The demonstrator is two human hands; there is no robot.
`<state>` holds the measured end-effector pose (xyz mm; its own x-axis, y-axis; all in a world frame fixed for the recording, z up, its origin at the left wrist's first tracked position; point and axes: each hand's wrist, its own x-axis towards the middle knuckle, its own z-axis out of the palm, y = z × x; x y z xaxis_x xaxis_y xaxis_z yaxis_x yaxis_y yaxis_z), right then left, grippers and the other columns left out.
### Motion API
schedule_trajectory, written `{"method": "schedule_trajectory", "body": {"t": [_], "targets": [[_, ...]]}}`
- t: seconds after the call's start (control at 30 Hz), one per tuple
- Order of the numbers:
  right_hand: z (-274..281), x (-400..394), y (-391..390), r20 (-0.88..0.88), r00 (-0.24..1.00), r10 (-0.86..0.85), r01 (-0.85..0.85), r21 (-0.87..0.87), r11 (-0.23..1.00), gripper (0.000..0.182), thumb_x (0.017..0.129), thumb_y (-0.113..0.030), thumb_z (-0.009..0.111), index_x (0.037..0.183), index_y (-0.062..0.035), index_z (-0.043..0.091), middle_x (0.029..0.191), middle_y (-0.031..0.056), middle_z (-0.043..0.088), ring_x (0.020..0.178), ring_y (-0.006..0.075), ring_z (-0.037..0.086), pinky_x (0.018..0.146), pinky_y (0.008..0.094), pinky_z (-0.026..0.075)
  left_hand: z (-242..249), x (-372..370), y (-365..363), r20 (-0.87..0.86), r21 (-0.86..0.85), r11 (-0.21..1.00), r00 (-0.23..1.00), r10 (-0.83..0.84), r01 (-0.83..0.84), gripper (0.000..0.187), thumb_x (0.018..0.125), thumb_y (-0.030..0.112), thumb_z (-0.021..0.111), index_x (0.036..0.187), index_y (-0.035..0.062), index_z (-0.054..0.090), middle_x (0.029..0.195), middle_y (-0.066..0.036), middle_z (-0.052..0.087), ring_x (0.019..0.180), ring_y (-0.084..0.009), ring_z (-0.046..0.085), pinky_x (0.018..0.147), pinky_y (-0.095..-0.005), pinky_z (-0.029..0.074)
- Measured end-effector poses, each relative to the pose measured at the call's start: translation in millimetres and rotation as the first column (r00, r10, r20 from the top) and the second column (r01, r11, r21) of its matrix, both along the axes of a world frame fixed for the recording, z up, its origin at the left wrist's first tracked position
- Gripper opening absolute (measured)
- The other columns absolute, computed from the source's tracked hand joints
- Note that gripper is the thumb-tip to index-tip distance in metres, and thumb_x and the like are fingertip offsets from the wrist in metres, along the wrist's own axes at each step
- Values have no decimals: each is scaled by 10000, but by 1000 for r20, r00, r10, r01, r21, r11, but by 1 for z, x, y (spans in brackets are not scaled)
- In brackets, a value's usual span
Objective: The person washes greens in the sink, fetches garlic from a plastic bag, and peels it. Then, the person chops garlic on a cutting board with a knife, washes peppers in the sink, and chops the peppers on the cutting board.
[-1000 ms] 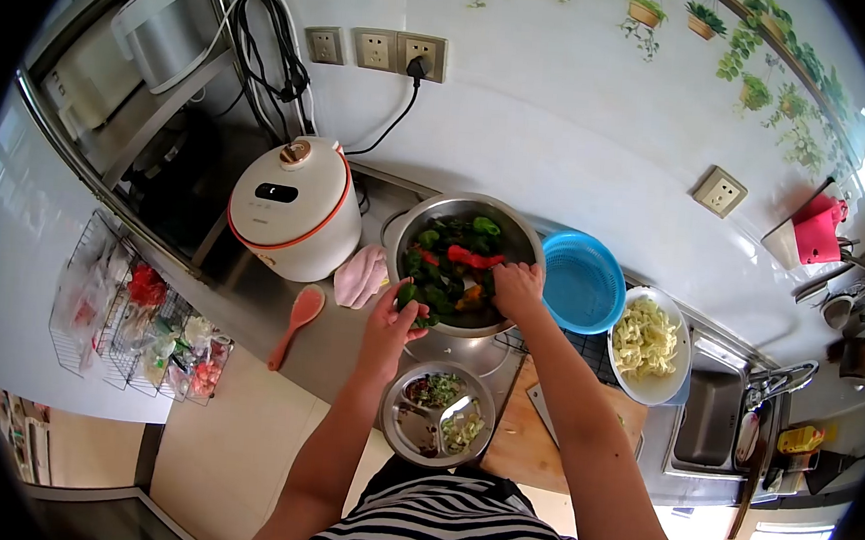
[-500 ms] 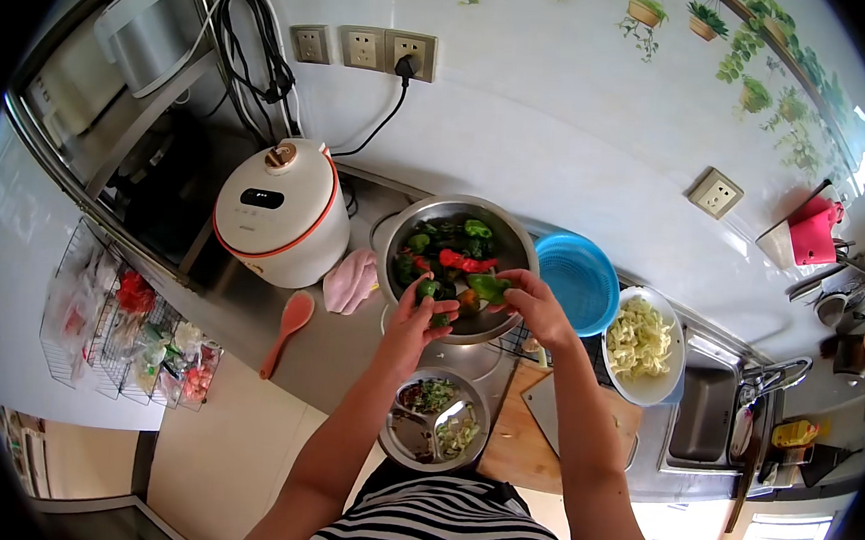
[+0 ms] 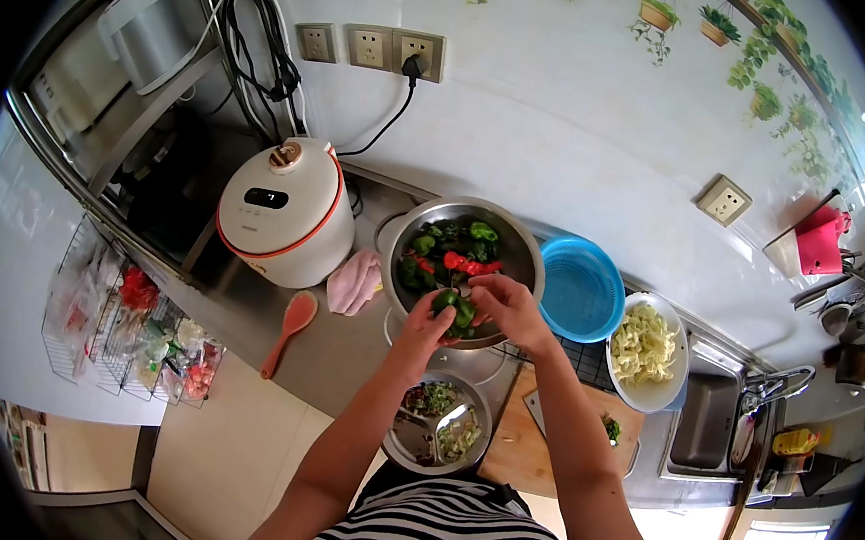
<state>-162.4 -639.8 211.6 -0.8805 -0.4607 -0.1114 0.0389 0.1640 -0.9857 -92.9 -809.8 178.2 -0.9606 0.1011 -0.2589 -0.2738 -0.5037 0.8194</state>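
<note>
A steel bowl (image 3: 525, 238) holds dark green peppers (image 3: 482, 232) and red peppers (image 3: 471, 265). At its near edge my left hand (image 3: 422, 332) is closed around green peppers (image 3: 456, 312). My right hand (image 3: 512, 311) is beside it, over the bowl's near right side, fingers bent together; what its fingertips hold is too small to tell. Below the hands is a divided steel plate (image 3: 486, 414) with chopped food in its compartments. A wooden cutting board (image 3: 516, 441) lies to its right, partly under my right forearm, with a blade partly visible and some chopped greens.
A white rice cooker (image 3: 286, 210), a pink cloth (image 3: 354, 283) and a pink spoon (image 3: 290, 325) are on the left. To the right stand a blue basket (image 3: 581, 290), a white bowl of cut cabbage (image 3: 645, 345) and a sink (image 3: 705, 420). Wire baskets (image 3: 127, 339) hang at left.
My right hand has moved left and down toward my left hand. The green pepper it held apart is now with the others in my left hand. The view has shifted slightly.
</note>
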Motion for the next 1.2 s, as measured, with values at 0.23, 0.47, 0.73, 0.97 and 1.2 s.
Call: {"method": "schedule_trajectory", "body": {"t": [0.23, 0.47, 0.73, 0.97, 1.2], "targets": [[-42, -39, -7, -669, 735, 110, 458, 610, 646, 175, 820, -128, 591, 959, -70, 681, 867, 103, 623, 791, 253, 629, 741, 381, 474, 9, 6, -10, 97, 175, 962, 976, 193, -208, 399, 935, 187, 578, 1311, 180, 446, 1104, 1, 578, 949, -120, 565, 792, -324, 497], [-73, -71, -13, -612, 701, 366, 554, 791, 260, 160, 699, -211, 696, 828, -129, 651, 917, 84, 574, 838, 244, 612, 785, 371, 412, 12, 11, -13, 176, 302, 921, 964, 198, -245, 453, 894, 31, 584, 1300, 200, 477, 1104, 15, 572, 937, -118, 566, 781, -323, 482], [-25, -42, 5, -685, 707, 174, 441, 619, 650, 160, 721, -212, 708, 842, -124, 651, 854, 75, 575, 840, 249, 599, 787, 391, 424, -1, 6, -13, 176, 328, 914, 966, 191, -240, 347, 881, 24, 595, 1214, 91, 525, 1025, -44, 605, 876, -149, 597, 756, -325, 507], [5, -7, 27, -471, 882, -32, 208, 326, 922, 201, 669, -62, 746, 847, -89, 656, 882, 81, 620, 875, 263, 599, 779, 395, 436, -3, 6, -3, 202, 422, 867, 960, 195, -265, 262, 899, 83, 590, 1155, 82, 534, 1158, -133, 583, 1074, -241, 579, 904, -384, 497], [19, 54, 51, -709, 694, -126, 382, 214, 899, 232, 640, -41, 760, 840, -86, 652, 858, 47, 609, 837, 230, 592, 774, 362, 395, 9, 8, 30, -68, 598, 801, 994, 86, -28, 242, 946, 186, 533, 1182, 135, 540, 1332, -79, 467, 1269, -254, 416, 1053, -446, 372]]}}
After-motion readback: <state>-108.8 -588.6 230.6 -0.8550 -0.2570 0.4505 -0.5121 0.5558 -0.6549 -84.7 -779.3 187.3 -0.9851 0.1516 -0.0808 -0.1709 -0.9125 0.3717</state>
